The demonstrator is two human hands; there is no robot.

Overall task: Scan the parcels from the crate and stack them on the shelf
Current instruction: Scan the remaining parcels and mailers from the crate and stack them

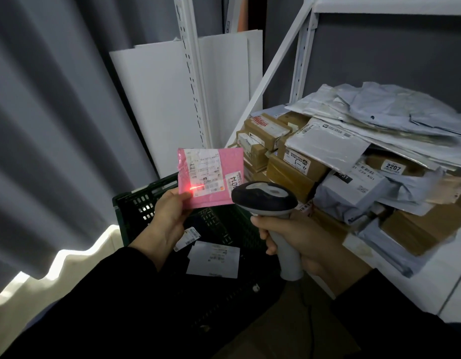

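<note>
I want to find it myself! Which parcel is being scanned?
Left of the white shelf piled with brown and grey parcels, above the dark green crate, the left hand pinches a small flat parcel by its lower corner. It is the only pink one, with the scanner's red line on it.

Scanner [265, 200] aimed at pink parcel [211, 177].
The left hand [167, 216] pinches the parcel's lower-left corner above the crate [136, 203]. The right hand [301, 242], at 4 o'clock from the parcel, grips the scanner handle. A red beam [195, 188] crosses the label. Piled parcels [353, 151] cover the shelf [439, 283] at 3 o'clock.
</note>
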